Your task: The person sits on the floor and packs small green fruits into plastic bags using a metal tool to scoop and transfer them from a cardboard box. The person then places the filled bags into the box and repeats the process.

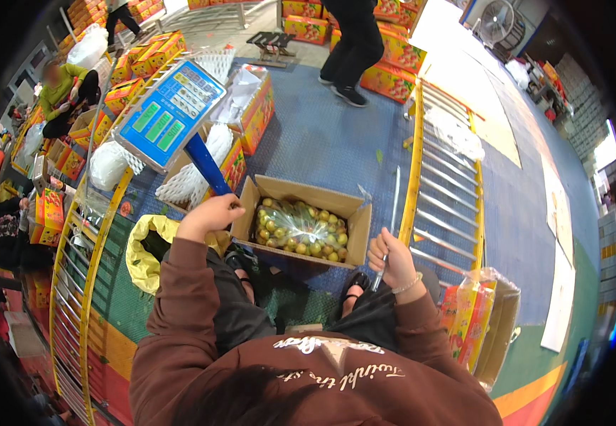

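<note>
Before me stands an open cardboard box point(301, 187). Inside it, small round green-brown fruit point(316, 248) fill a clear plastic bag point(303, 229) gathered at the middle. My left hand point(213, 214) is at the box's left edge, beside the blue post point(204, 162) of a digital scale; its fingers are curled, and whether they grip anything is hidden. That scale's display head point(170, 114) is lit, tilted at the upper left. My right hand point(391, 259) holds a thin metal rod point(395, 205) upright, to the right of the box.
Roller conveyors point(444, 186) with yellow rails flank me. A yellow sack point(145, 255) sits at my left knee, and printed cartons point(257, 120) with foam netting point(193, 183) stand behind the scale. A plastic-lined carton point(491, 330) lies at right. People work nearby; one point(351, 45) stands ahead.
</note>
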The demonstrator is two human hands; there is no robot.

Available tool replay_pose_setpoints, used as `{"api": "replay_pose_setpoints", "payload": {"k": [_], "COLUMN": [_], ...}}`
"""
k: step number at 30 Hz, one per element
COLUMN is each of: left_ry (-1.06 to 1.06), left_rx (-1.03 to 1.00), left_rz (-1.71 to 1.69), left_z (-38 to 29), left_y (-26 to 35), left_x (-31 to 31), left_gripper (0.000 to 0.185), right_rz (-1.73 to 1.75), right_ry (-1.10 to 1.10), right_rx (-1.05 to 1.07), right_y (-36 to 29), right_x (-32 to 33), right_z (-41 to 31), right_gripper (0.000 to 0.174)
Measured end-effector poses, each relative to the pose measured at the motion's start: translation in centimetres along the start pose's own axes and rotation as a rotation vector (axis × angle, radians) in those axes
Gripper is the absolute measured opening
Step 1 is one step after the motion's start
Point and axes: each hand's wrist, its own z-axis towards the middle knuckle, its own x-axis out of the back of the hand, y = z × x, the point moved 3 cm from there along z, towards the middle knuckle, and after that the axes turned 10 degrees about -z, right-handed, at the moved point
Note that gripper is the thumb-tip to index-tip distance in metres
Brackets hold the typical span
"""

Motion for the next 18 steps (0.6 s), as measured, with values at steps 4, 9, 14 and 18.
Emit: {"api": "replay_pose_setpoints", "payload": {"k": [4, 9, 14, 18], "left_ry": [-0.109, 0.051, 0.139, 0.002], "left_rx": [-0.093, 0.09, 0.164, 0.327], "left_rz": [0.168, 0.299, -0.055, -0.11], "left_z": [5.2, 11.3, 14.8, 14.7], "left_y": [-2.8, -9.6, -13.3, -16.2], "left_x": [0.0, -2.0, -5.4, -7.9], "left_gripper": [0.038, 0.051, 0.057, 0.046], "right_rz": [-0.312, -0.75, -1.164, -1.329], "right_ry": [0.042, 0.313, 0.464, 0.117], "right_rx": [-0.043, -0.073, -0.349, -0.663], "right_y": [-0.1, -1.6, -0.8, 3.1], "right_x": [1.1, 6.9, 12.8, 12.9], "right_z": [1.2, 6.2, 11.3, 12.8], "right_gripper": [0.029, 0.03, 0.036, 0.075]}}
